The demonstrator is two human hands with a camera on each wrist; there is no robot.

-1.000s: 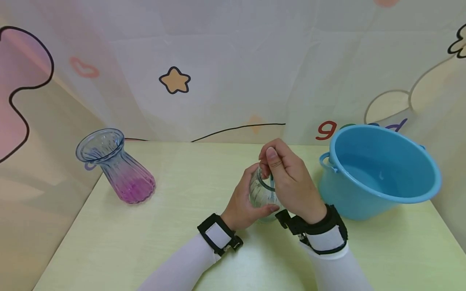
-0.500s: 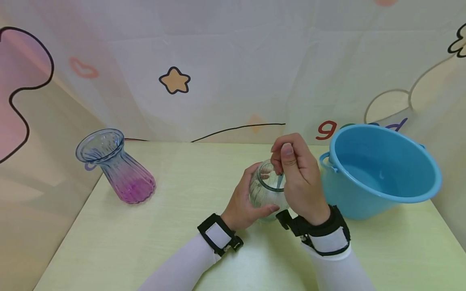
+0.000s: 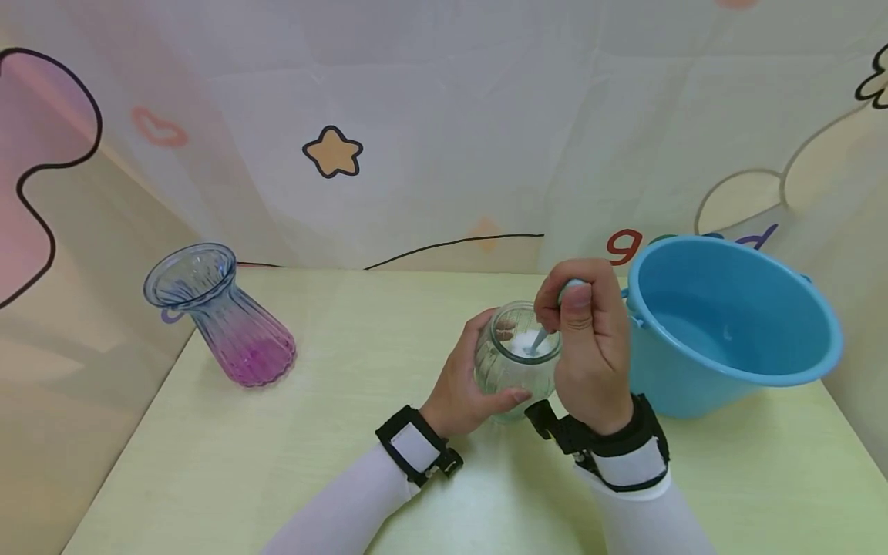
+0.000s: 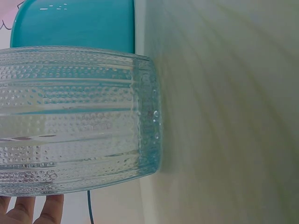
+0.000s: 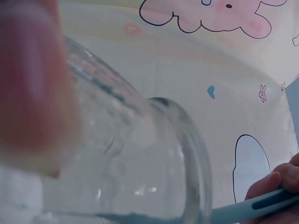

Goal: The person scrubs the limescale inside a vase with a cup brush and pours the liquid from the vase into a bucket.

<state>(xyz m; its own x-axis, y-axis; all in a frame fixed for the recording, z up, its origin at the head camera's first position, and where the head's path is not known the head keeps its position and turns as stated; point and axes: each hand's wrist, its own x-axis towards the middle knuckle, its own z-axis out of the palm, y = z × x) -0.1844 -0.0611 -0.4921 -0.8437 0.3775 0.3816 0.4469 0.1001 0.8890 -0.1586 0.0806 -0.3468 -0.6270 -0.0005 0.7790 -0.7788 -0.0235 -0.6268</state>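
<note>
A clear ribbed glass jar stands on the table, its mouth tilted toward the head camera. My left hand holds it round the left side, thumb in front and fingers behind. My right hand grips the handle of a light blue brush above the jar's right rim. The brush slants down into the mouth, where something whitish shows around its lower end; the head's exact shape is unclear. In the right wrist view the light blue handle has a darker blue inset. Dotted glass of the jar fills the left wrist view.
A light blue bucket stands close to the right of my right hand. At the left a blue-to-pink fluted glass vase stands on the pale table. A printed cloth backdrop rises behind the table.
My right hand has moved to the right, the brush handle now leaning right with its end showing above the thumb. The jar's mouth is more visible. My left hand and the jar stay in place.
</note>
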